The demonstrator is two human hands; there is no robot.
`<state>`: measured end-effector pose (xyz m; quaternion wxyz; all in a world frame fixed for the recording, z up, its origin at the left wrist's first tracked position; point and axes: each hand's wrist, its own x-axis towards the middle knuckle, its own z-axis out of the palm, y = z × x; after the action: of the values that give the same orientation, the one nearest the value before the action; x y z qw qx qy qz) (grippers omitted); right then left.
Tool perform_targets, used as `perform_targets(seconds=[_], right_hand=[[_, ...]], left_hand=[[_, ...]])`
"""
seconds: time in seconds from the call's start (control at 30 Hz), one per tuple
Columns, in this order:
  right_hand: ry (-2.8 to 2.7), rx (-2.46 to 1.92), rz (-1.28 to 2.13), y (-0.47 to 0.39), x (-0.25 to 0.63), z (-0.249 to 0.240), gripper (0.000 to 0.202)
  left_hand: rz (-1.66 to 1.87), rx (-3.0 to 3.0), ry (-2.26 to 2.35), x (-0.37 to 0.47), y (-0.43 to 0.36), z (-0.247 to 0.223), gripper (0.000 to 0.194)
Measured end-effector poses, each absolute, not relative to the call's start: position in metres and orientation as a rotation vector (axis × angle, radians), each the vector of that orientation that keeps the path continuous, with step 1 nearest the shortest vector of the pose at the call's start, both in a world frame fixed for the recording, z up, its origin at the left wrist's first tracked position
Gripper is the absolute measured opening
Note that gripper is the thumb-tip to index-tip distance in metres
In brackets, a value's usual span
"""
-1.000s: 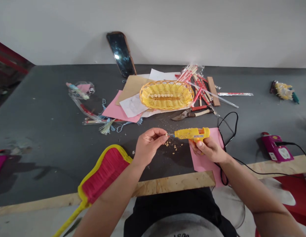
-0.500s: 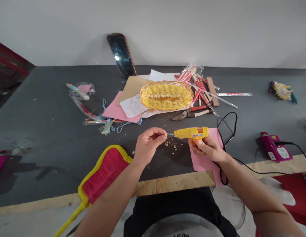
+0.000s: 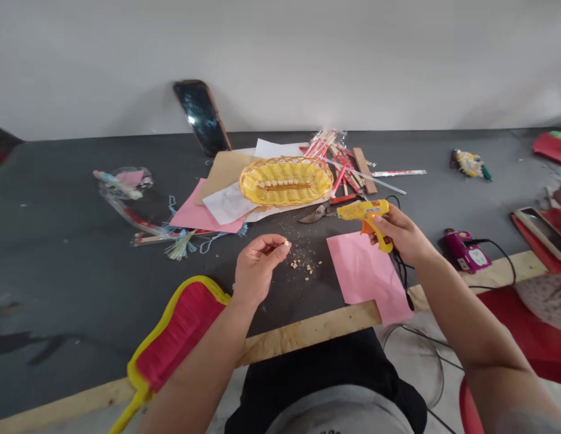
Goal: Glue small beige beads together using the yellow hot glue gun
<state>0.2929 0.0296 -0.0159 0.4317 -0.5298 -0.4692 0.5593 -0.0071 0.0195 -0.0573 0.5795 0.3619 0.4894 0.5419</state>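
Hands (image 3: 256, 265) hold glue gun (image 3: 358, 210), piece (image 3: 287, 243); basket (image 3: 317, 181) holds strip (image 3: 283, 187).

Craft workshop, shown by its furniture, tools and materials; a long, dark grey worktop (image 3: 58, 253) edged with raw, pale wooden board (image 3: 303, 334) runs along a plain, pale grey wall (image 3: 280, 60); a yellow plastic glue gun (image 3: 362, 211) and metal-bladed shears (image 3: 315, 214) with a red handle represent the tools; thin red-and-cream sticks (image 3: 323, 144) in clear plastic, a pink paper sheet (image 3: 366, 271) and pale green thread tassels (image 3: 177, 246) represent the stock; tiny, pale, chip-like scraps (image 3: 308, 270) litter the surface; a purple, box-shaped power unit (image 3: 456, 246) bears a black cable (image 3: 500, 250).
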Motion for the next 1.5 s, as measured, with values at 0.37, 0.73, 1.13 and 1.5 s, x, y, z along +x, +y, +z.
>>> perform_targets(seconds=[0.37, 0.73, 1.13, 1.5], right_hand=[[-1.808, -1.997, 0.806, 0.042, 0.314, -0.038, 0.06], [-2.333, -1.757, 0.217, 0.025, 0.241, -0.001, 0.024], [-2.806, -1.335, 0.09, 0.013, 0.138, -0.043, 0.028], [-2.873, -1.236, 0.296, 0.01, 0.156, -0.033, 0.022]], left_hand=[[1.275, 0.847, 1.207, -0.005, 0.021, -0.054, 0.027], [1.324, 0.695, 1.307, 0.005, 0.026, -0.039, 0.029], [1.389, 0.81, 1.374, 0.006, 0.02, -0.024, 0.024], [1.41, 0.805, 1.378, 0.008, 0.021, -0.028, 0.025]])
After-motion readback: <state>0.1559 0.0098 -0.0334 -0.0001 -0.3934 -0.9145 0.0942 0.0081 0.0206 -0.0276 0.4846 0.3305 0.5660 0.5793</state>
